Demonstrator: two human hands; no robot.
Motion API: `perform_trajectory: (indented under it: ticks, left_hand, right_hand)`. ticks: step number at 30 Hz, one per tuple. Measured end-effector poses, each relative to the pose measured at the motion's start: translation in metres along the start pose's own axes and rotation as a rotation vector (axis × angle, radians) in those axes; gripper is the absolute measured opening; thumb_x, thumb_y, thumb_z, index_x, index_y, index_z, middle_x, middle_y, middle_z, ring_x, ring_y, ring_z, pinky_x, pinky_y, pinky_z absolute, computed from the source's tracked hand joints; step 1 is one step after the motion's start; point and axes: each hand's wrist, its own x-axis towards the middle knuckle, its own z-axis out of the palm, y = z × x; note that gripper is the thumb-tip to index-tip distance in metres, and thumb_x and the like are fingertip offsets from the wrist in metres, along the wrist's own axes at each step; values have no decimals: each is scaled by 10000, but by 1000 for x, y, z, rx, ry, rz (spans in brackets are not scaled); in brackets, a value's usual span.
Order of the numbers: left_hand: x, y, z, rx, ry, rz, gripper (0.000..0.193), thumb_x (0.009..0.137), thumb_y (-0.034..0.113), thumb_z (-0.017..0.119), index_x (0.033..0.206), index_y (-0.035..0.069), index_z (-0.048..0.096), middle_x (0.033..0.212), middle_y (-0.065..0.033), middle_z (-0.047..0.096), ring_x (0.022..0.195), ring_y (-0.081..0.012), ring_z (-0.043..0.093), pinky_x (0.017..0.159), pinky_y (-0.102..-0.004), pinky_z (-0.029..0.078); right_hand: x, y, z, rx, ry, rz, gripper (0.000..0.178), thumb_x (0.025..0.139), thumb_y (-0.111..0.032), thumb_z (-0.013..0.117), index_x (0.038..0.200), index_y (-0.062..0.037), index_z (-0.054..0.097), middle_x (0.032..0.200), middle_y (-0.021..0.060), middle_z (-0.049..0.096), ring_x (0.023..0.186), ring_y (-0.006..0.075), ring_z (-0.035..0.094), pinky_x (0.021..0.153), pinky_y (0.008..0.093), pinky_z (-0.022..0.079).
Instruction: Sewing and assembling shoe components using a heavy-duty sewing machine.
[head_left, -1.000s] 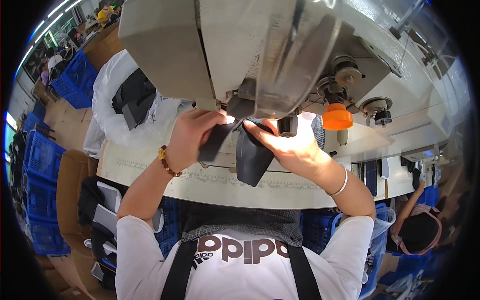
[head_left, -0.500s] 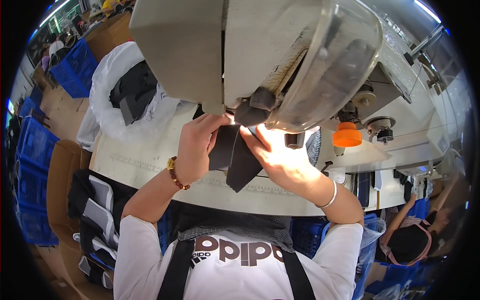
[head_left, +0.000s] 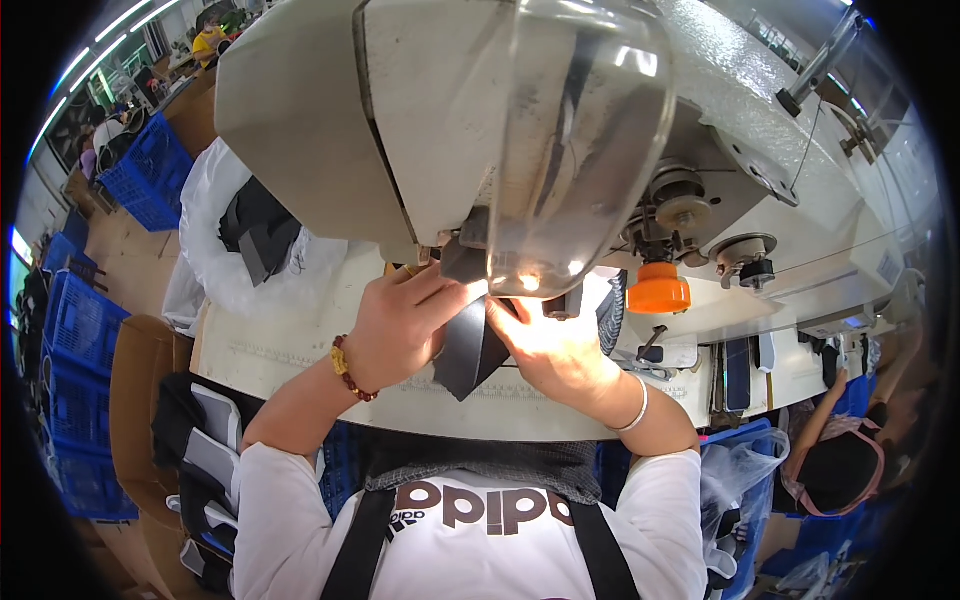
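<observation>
Under the head of a sewing machine [head_left: 300, 130], a dark grey-black piece of fabric [head_left: 465, 355] hangs toward me over the table edge side. My left hand [head_left: 398, 325] is closed on its left side, fingers bent close to the needle area. On the other side, my right hand [head_left: 555, 345] pinches the fabric's right edge between thumb and fingers, brightly lit by the machine lamp. The needle and the fabric's far end are hidden behind the machine's clear shield [head_left: 585, 150] and my fingers.
A white plastic bag [head_left: 210, 250] with dark fabric pieces lies left on the table [head_left: 270, 330]. An orange knob [head_left: 658, 288] projects from the machine at right. Blue crates [head_left: 85, 345] and a cardboard box [head_left: 150, 375] stand at left. Another person [head_left: 835, 465] works at far right.
The machine appears further left as the view shifts. The fabric has turned slightly, and my left fingers now cover more of it. Both hands keep their hold near the needle area.
</observation>
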Motion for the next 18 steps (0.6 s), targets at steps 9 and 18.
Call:
perform_trajectory:
  ticks: [9, 18]
  left_hand:
    - [-1, 0, 0, -137, 20, -175, 474, 638, -53, 671, 1097, 64, 683, 879, -122, 673, 767, -349, 649, 639, -412, 497]
    - [6, 14, -8, -46, -115, -98, 459, 717, -20, 680, 1173, 25, 643, 1018, -125, 659, 871, -350, 658, 772, -410, 559]
  right_hand:
    - [-17, -3, 9, -44, -143, 70, 625, 743, -97, 693, 1362, -176, 676, 1313, 35, 688, 1210, 200, 656, 1031, 435, 490]
    - [-20, 18, 9, 154, -54, -26, 536, 776, -51, 704, 1302, -158, 712, 1266, 27, 720, 1139, 196, 691, 1026, 423, 493]
